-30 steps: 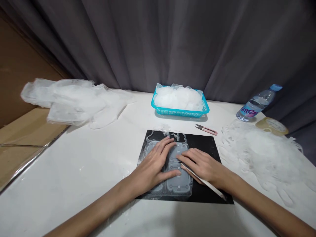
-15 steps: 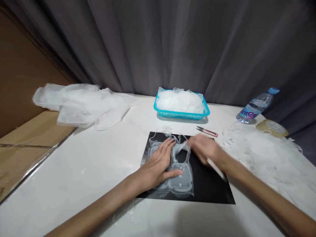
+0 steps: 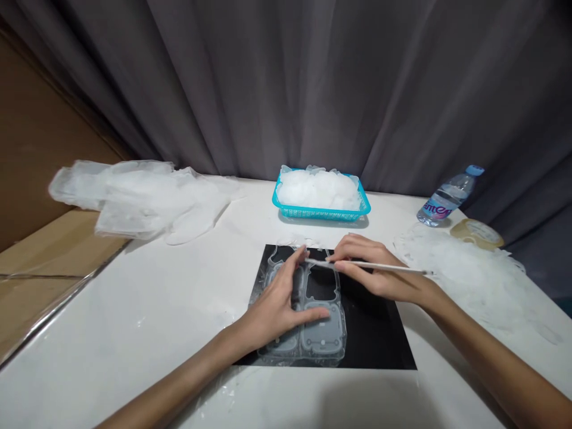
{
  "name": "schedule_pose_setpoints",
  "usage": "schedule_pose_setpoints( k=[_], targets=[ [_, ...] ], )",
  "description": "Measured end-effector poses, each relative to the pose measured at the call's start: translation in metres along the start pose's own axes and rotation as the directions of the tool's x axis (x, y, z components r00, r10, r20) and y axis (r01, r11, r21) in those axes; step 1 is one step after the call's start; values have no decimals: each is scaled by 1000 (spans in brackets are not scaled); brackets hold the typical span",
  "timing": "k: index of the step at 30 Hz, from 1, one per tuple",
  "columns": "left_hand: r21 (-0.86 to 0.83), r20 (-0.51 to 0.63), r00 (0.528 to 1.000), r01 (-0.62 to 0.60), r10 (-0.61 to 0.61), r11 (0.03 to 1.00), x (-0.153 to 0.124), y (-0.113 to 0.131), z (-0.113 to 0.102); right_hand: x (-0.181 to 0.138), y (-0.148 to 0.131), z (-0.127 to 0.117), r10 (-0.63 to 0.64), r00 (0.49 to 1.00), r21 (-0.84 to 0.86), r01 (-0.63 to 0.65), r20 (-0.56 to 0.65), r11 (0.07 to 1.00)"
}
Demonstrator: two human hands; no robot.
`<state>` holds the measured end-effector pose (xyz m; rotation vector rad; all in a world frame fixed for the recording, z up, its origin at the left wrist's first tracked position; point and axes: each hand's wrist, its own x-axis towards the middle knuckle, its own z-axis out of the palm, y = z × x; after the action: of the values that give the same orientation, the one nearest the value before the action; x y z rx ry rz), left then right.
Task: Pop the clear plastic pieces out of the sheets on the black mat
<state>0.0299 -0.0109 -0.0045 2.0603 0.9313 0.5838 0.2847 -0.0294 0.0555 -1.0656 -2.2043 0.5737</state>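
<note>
A translucent plastic sheet with rounded rectangular shapes lies on a black mat. One of its upper openings shows the mat through it. My left hand rests on the sheet, thumb stretched to the right and away from the fingers. In my right hand is a slim white pen-like tool, held between thumb and fingers nearly level. The tool's left end reaches over the sheet's upper edge, close to my left fingertips. Whether that tip touches the sheet I cannot tell.
A blue basket heaped with white translucent pieces stands at the back. Crumpled translucent sheets lie at left. At right are a water bottle, a yellowish roll of tape and a pile of clear scraps. Cardboard borders the left side.
My right hand has moved slightly, and the tool has swung from slanting down toward me to nearly level. The flap of film at the upper opening no longer stands up. My left fingers have lifted somewhat.
</note>
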Motion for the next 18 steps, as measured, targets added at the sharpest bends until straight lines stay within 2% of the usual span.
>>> schedule_pose_setpoints(
  k=[2,5,9,13,15,18],
  targets=[
    [-89,-85,996,-28,21,996,4,3,2,1,-10,0,-26,998,44,23,58,999],
    [-166,-75,997,-48,36,985,9,11,0,1,-17,1,6,997,116,-15,78,993],
    [-218,-63,996,52,-68,975,11,15,-7,-2,-16,-4,135,990,171,-125,-48,977],
    [-422,-55,979,156,-197,893,13,12,-12,-3,-5,2,249,944,123,-227,-216,966],
    [-516,-45,970,184,-241,837,15,11,-13,-3,3,13,244,945,117,-223,-218,968],
    [-613,-27,958,211,-287,762,15,9,-13,-6,14,33,184,970,130,-164,-160,978]
  ],
)
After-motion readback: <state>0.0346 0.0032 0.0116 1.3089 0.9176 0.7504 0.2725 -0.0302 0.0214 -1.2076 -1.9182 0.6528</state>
